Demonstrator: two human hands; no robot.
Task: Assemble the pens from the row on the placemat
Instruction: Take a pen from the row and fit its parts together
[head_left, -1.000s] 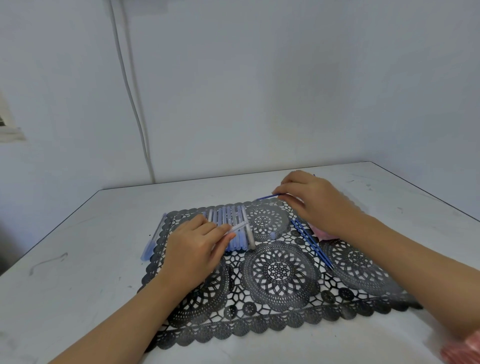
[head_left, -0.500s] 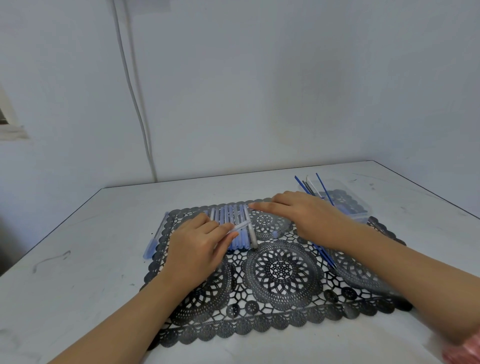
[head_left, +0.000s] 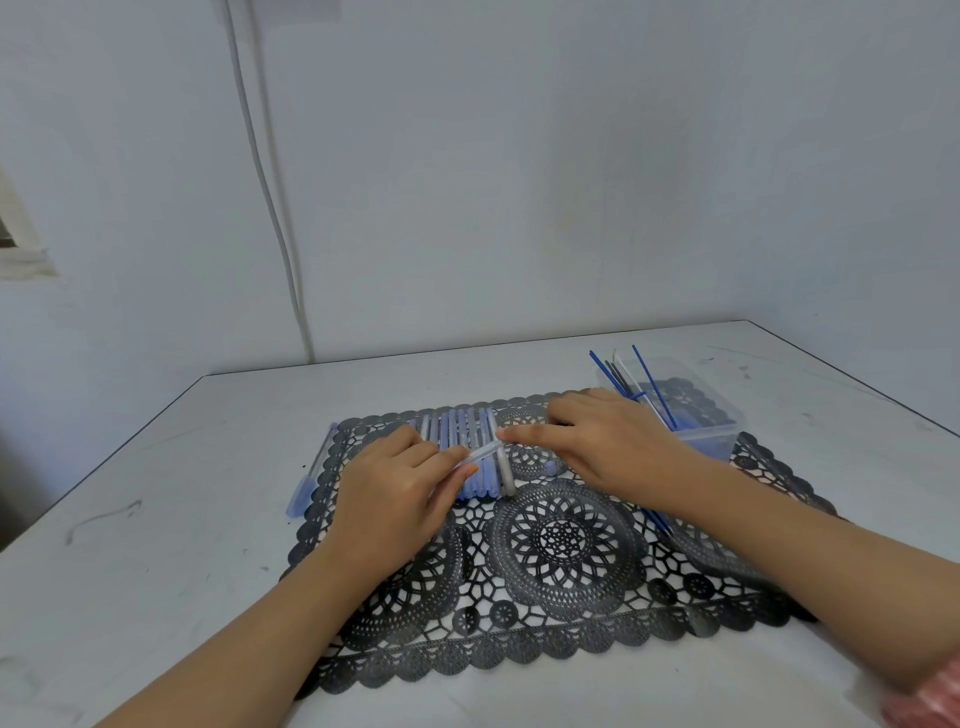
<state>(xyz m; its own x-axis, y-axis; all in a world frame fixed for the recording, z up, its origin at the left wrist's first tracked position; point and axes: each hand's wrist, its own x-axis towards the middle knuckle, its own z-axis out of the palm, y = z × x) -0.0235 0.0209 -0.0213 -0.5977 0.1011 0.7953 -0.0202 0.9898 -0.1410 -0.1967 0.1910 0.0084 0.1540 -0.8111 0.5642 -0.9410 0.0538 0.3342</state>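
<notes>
A row of blue and clear pen barrels lies at the back left of the black lace placemat. My left hand pinches one clear barrel between thumb and fingers, tilted up over the row. My right hand reaches in from the right, and its fingertips meet the barrel's far end. The thin blue refill it carried a second ago is hidden by those fingers. A small blue cap lies on the mat just below my right hand.
A clear plastic box at the mat's back right holds blue, black and white refills sticking up. More blue refills lie under my right forearm. One pen lies off the mat's left edge. The wall is close behind.
My right hand came left from the box with a blue refill to the end of the barrel. The left hand kept its hold on the barrel and barely moved.
</notes>
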